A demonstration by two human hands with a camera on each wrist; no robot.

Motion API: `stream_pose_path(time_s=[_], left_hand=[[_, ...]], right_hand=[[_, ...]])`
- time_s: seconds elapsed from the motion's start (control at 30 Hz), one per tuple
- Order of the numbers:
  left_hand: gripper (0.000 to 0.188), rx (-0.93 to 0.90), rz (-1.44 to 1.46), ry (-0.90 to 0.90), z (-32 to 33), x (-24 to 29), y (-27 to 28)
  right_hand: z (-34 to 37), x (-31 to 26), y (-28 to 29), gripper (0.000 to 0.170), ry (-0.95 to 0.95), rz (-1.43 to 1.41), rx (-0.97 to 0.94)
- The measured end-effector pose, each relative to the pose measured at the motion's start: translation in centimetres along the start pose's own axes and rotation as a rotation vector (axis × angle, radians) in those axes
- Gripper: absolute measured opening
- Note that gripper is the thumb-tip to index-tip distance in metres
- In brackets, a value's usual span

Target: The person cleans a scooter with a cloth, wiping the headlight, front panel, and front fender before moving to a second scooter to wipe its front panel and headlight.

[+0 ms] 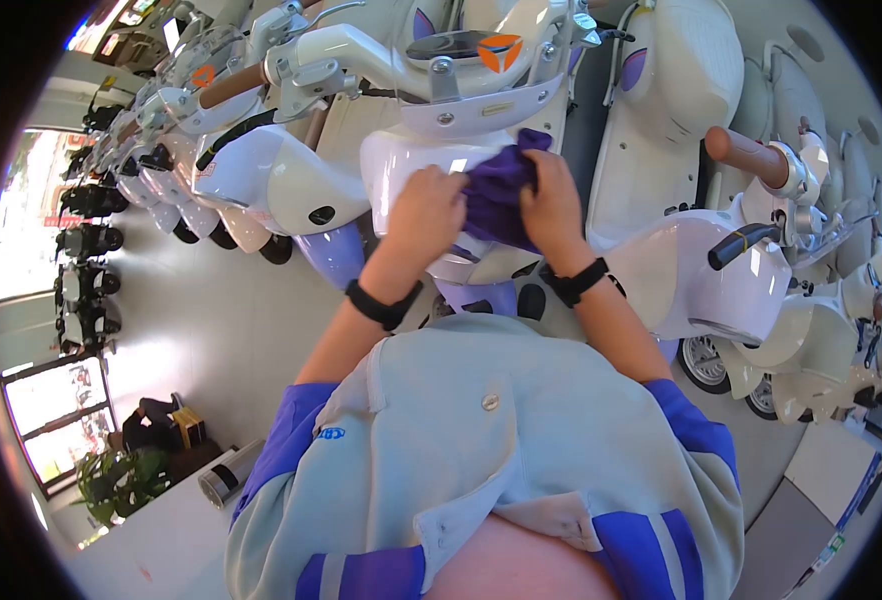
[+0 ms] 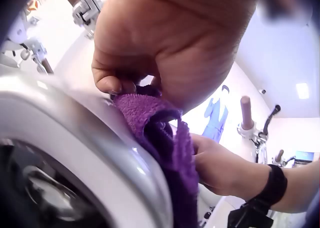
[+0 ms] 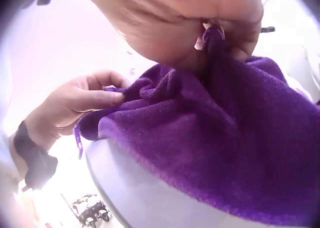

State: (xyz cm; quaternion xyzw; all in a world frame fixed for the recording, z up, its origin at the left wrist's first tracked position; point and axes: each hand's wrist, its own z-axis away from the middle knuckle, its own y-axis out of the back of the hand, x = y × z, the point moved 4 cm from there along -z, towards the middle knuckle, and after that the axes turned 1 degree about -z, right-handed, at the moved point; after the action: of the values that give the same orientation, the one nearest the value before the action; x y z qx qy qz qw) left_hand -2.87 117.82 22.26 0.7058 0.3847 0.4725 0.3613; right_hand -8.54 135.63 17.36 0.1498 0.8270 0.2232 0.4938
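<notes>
Between my two hands a purple cloth (image 1: 499, 198) is held over the white and lilac front of a scooter (image 1: 393, 165). My left hand (image 1: 427, 215) pinches one edge of it between thumb and curled fingers, as the left wrist view also shows. On the other side my right hand (image 1: 553, 205) grips a bunched fold, and the rest of the cloth (image 3: 220, 123) hangs down in the right wrist view. The cloth lies along the scooter's rounded edge, close to the headlight (image 2: 52, 193). Part of the front panel is hidden under it.
Beyond the hands are the scooter's windshield (image 1: 491, 110) and its brown left grip (image 1: 233, 87). Another white scooter (image 1: 696, 265) stands close on the right, its grip (image 1: 746, 150) sticking out. More scooters line both sides. A white counter (image 1: 176, 540) is at lower left.
</notes>
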Motion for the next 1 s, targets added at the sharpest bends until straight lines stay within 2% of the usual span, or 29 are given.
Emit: stream_pose_path(time_s=[0.03,0.1,0.2,0.3,0.37,0.43,0.5,0.53,0.63,0.67,0.73,0.77,0.8,0.83,0.9,1.0], left_hand=[[0.02,0.073,0.009,0.058,0.4,-1.3,1.9],[0.02,0.063,-0.009,0.192,1.5,-5.0,4.4],[0.021,0.091,0.198,0.238,3.4,-9.6,4.2],[0.019,0.122,0.234,0.091,3.0,-8.3,3.5],[0.021,0.144,0.228,-0.138,2.3,-5.8,2.4],[0.014,-0.034,0.176,-0.327,1.6,-2.9,0.1],[0.011,-0.071,0.18,-0.48,1.9,-0.4,-0.6],[0.01,-0.044,0.173,-0.473,1.8,-0.2,-0.6],[0.011,-0.068,0.205,-0.385,2.8,-2.3,0.2],[0.012,-0.087,0.217,-0.359,3.0,-3.6,0.8],[0.016,-0.019,0.368,-0.276,3.7,-7.2,2.7],[0.019,-0.005,0.362,-0.231,3.8,-8.9,3.7],[0.018,-0.044,0.368,-0.075,4.2,-10.2,4.2],[0.019,-0.007,0.301,-0.074,4.5,-11.2,4.6],[0.022,-0.012,0.254,-0.032,4.8,-12.4,4.3],[0.021,0.02,0.204,-0.063,4.5,-10.9,4.6]], right_hand=[[-0.4,-2.2,-1.2,0.041,0.081,-0.002,0.041],[-0.3,-5.7,-3.5,0.038,0.079,0.017,0.039],[0.4,-7.2,-5.6,0.035,0.098,0.078,0.092],[1.8,-5.3,-4.8,0.038,0.015,0.122,0.113],[4.2,-2.6,-4.7,0.036,-0.123,0.218,0.247],[7.6,1.6,-5.9,0.034,-0.341,0.178,0.309],[9.9,3.2,-7.2,0.034,-0.53,0.212,0.262],[10.4,3.5,-8.0,0.035,-0.59,0.19,0.296],[11.3,3.2,-8.6,0.035,-0.668,-0.155,0.306],[11.0,2.0,-8.2,0.033,-0.605,-0.136,0.346],[7.8,-4.3,-6.9,0.035,-0.413,0.083,0.315],[6.8,-7.1,-6.7,0.036,-0.33,0.199,0.306],[5.9,-9.0,-7.4,0.039,-0.209,0.286,0.323],[5.0,-10.6,-8.3,0.041,-0.088,0.379,0.336],[4.0,-12.6,-9.9,0.044,-0.065,0.397,0.236],[3.7,-12.8,-9.7,0.043,-0.014,0.295,0.217]])
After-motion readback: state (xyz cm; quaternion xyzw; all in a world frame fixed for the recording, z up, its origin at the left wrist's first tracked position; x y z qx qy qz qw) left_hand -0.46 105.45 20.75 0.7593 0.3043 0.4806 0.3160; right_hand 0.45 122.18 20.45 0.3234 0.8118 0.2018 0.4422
